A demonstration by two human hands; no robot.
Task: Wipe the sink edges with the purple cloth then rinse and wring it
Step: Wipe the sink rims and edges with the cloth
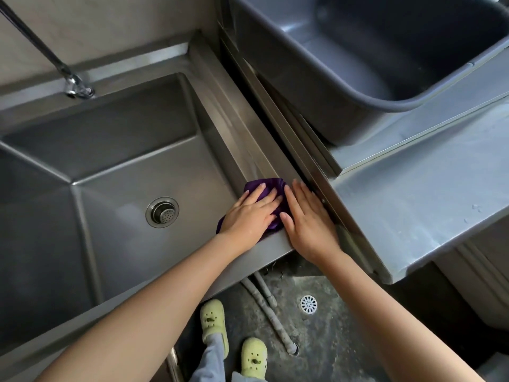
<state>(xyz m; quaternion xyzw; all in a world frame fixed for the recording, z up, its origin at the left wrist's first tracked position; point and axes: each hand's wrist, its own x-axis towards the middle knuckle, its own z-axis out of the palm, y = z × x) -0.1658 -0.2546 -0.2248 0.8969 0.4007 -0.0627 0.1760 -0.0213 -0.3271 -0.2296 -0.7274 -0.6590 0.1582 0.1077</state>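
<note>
- The sink is brushed steel, a deep square basin with creased, sloping walls and a round perforated strainer in its floor.
- The cloth is purple, thin and rumpled; it lies on the sink's right rim, at the near corner.
- The left hand lies flat on the cloth, fingers spread and pressing down; its grip is open, pinching nothing.
- The right hand lies flat on the rim just right of the cloth, fingers straight and together, thumb touching the cloth's edge; it grasps nothing either.
- Most of the cloth is hidden under the left hand; only its far end and a near fringe show.
- Right of the sink sits a steel worktop with a dull, smeared sheen, carrying a grey plastic tub with rounded corners, cut off by the frame's top.
- A chrome tap stands on the sink's far rim; its pipe runs out of frame.
- Below the sink: a mottled dark floor, a white round drain cover, grimy hoses and pale green clogs.
</note>
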